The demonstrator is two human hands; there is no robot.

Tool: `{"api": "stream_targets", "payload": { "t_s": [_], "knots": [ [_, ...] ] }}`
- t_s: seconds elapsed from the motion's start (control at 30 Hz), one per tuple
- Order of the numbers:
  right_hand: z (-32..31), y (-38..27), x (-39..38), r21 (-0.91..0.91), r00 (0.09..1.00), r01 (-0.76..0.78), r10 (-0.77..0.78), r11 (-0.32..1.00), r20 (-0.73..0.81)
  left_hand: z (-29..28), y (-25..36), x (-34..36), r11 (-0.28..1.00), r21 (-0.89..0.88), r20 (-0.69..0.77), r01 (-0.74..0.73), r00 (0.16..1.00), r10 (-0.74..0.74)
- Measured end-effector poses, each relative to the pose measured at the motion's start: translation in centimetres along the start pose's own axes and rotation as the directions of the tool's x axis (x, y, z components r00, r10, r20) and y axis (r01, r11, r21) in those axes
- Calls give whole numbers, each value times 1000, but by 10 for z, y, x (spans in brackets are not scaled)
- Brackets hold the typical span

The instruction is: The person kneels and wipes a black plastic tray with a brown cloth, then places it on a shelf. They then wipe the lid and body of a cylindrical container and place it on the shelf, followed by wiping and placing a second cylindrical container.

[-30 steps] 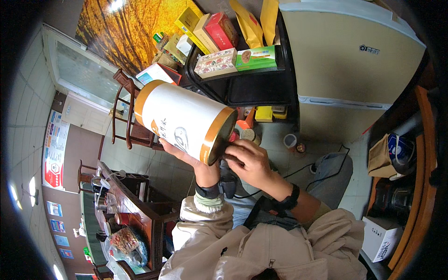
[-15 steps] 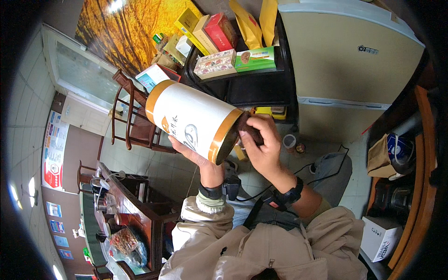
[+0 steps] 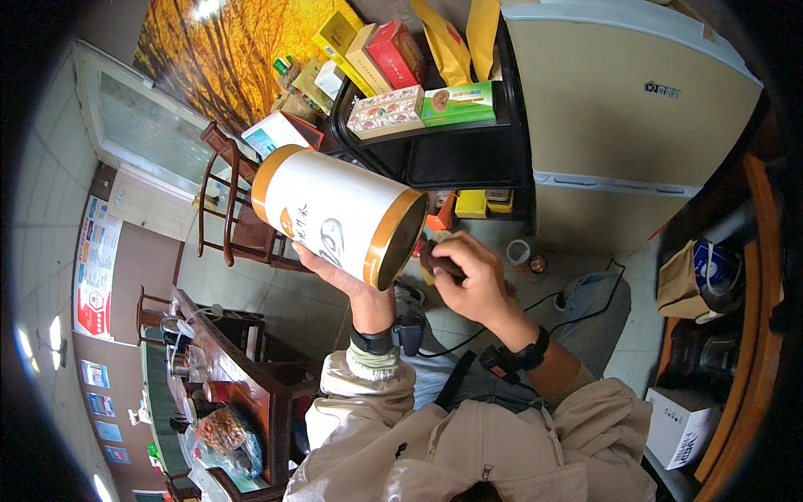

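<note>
My left hand [image 3: 347, 280] supports a large white canister [image 3: 335, 209] with gold bands at both ends, its fingers mostly hidden behind it. The canister lies tilted on its side in the air, one dark round end turned toward my right. Just off that end, my right hand [image 3: 473, 276] pinches a dark brown, soft-looking wad [image 3: 442, 259], perhaps a cloth. A small gap shows between the wad and the canister.
Ahead stands a black shelved cart [image 3: 452, 159] carrying several boxes and yellow bags. A beige fridge [image 3: 619, 125] is at its right. Left are a wooden chair [image 3: 242, 205] and a cluttered dark table [image 3: 251, 376]. Wooden shelving [image 3: 753, 335] runs along the right.
My right hand has drawn the brown wad away from the canister's dark end, downward. The canister has shifted slightly left in my left hand, baring more of that end.
</note>
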State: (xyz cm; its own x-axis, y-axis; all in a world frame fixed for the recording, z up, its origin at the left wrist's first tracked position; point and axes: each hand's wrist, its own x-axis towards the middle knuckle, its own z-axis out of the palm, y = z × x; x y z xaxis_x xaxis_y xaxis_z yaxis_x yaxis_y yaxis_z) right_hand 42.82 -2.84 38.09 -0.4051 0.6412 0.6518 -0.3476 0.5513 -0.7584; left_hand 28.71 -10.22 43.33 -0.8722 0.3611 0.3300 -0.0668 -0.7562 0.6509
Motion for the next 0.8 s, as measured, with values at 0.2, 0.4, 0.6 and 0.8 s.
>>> {"api": "stream_targets", "payload": {
  "t_s": [0.2, 0.4, 0.6, 0.8],
  "knots": [
    [3, -1, 15, 54, 991, 7, 0, 998, -133, 5, -3, -10, 998, 15, 35, 63, 997, -64],
    [14, -11, 14, 107, 979, -34, 54, 994, -198, 2, -8, -12, 996, -48, 42, 74, 997, -72],
    [19, -20, 3, 163, 994, 111, -107, 980, -31, -1, -4, -8, 996, -2, 32, 84, 996, -84],
    [13, -9, -6, -34, 998, 38, -36, 999, 58, -4, 2, -3, 997, -6, -2, 81, 997, -81]
  ]
}}
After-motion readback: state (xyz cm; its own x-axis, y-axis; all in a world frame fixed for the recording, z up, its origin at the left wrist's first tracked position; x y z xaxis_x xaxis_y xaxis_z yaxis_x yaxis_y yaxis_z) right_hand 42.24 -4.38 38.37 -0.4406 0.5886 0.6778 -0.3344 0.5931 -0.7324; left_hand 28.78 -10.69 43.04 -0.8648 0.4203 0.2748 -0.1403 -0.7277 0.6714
